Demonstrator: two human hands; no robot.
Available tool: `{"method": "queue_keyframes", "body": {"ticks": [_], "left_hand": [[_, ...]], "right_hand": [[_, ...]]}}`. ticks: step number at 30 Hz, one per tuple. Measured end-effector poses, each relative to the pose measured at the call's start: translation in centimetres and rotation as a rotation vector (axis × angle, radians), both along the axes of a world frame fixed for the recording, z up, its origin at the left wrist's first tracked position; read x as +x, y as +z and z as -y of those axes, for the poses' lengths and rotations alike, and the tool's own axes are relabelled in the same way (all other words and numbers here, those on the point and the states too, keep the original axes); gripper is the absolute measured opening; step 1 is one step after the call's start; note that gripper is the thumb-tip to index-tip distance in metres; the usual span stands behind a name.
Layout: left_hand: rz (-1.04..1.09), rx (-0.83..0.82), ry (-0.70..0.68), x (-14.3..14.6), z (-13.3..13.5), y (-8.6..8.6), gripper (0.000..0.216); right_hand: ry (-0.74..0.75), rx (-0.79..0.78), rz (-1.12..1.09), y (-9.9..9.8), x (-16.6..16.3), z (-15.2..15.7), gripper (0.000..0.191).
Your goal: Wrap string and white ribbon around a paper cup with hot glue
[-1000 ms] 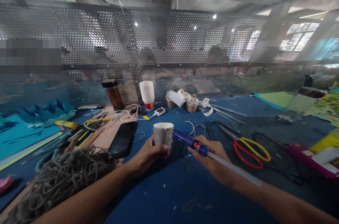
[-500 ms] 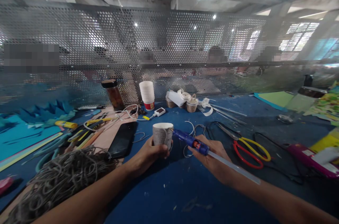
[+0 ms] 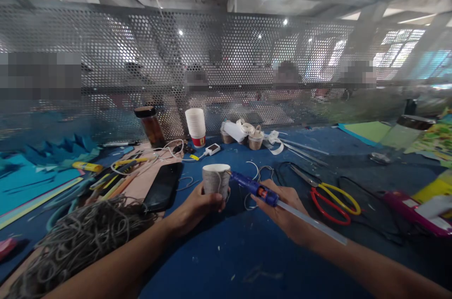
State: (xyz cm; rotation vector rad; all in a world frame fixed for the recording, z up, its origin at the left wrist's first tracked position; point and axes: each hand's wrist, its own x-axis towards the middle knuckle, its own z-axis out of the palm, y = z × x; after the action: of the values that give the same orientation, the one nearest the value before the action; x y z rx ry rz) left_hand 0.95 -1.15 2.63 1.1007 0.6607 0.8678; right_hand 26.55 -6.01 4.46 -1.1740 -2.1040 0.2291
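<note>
My left hand [image 3: 203, 205] is closed around a paper cup [image 3: 214, 179] wrapped in grey cord, held upright over the blue table. A loose strand of the cord hangs down the cup's right side. In my right hand [image 3: 286, 207] is a blue hot glue gun [image 3: 252, 187], a long clear glue stick [image 3: 310, 222] poking out of its rear. The gun's nozzle points left and meets, or nearly meets, the cup's right side near the rim. Fingers and palm partly hide the lower cup and the gun's handle.
A tangled heap of grey cord [image 3: 81, 247] lies at left beside a black phone [image 3: 163, 186]. Scissors [image 3: 335, 200] with red and yellow handles rest at right. Stacked paper cups [image 3: 195, 125], a lidded jar [image 3: 151, 129] and small cord-wrapped pots [image 3: 255, 141] stand before a perforated screen [image 3: 226, 54].
The cup and my left hand have shifted very slightly left. My right hand and the glue gun stay almost where they were.
</note>
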Motion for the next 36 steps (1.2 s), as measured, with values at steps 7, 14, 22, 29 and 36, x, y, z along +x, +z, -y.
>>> {"method": "queue_keyframes", "body": {"ticks": [7,14,22,29,36], "left_hand": [[0.009,0.028,-0.032,-0.07,-0.29,-0.27,0.043],[0.037,0.029,-0.053,-0.30,-0.56,-0.78,0.041],[0.019,0.026,-0.071,-0.54,-0.49,-0.60,0.040],[0.004,0.015,-0.073,-0.55,-0.28,-0.13,0.041],[0.005,0.014,-0.096,-0.90,-0.44,-0.48,0.044]], "right_hand": [[-0.017,-0.013,0.006,-0.07,0.09,-0.02,0.010],[-0.025,-0.007,0.025,-0.08,0.12,-0.06,0.009],[-0.033,0.000,0.043,-0.24,0.29,-0.16,0.010],[-0.033,0.020,0.050,-0.36,0.43,-0.23,0.012],[-0.042,0.026,0.058,-0.36,0.41,-0.30,0.011]]}}
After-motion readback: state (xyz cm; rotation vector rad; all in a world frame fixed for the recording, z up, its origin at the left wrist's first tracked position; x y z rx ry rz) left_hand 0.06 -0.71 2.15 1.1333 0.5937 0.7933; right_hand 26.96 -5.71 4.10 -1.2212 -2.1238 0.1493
